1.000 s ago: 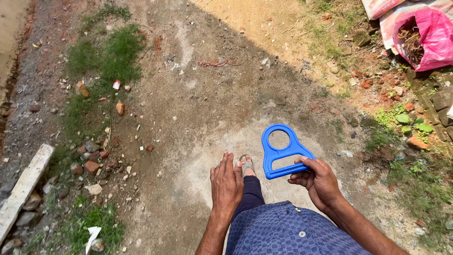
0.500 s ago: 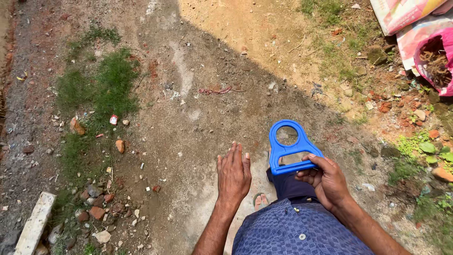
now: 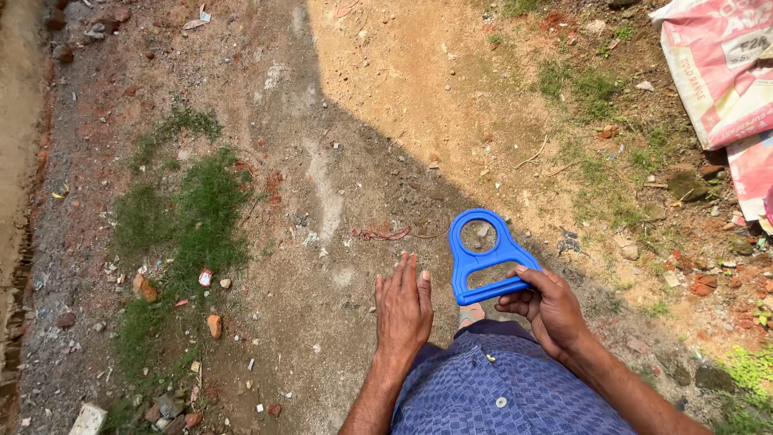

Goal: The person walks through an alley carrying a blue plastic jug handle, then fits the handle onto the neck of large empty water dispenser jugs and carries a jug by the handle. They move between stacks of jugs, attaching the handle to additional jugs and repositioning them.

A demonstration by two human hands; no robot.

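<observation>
Right hand (image 3: 546, 310) has its fingers curled tight around the straight bar at the near end of a blue plastic handle (image 3: 481, 254), thumb lying along the top of the bar. The handle is flat and carries two openings, a round one at the far end and a wider slot next to the grip, and it points away from the person, held up over the bare dirt ground (image 3: 354, 145). Left hand (image 3: 403, 308) is out flat, fingers straight and close together, palm down, holding nothing, just to the left of the handle and not touching it. Below both arms sits the blue checked shirt (image 3: 499, 395), with a button showing, and a foot (image 3: 471, 313) peeks out between the hands. On the ground, a scrap of reddish string (image 3: 382, 233) lies just beyond the left hand. A patch of grass (image 3: 189, 213) spreads off to the left, with broken brick bits (image 3: 213, 325) scattered near it. Up in the top right corner lie pink and white sacks (image 3: 717, 68), well apart from the hands. Half the ground is in shadow, the far half in bright sun.
</observation>
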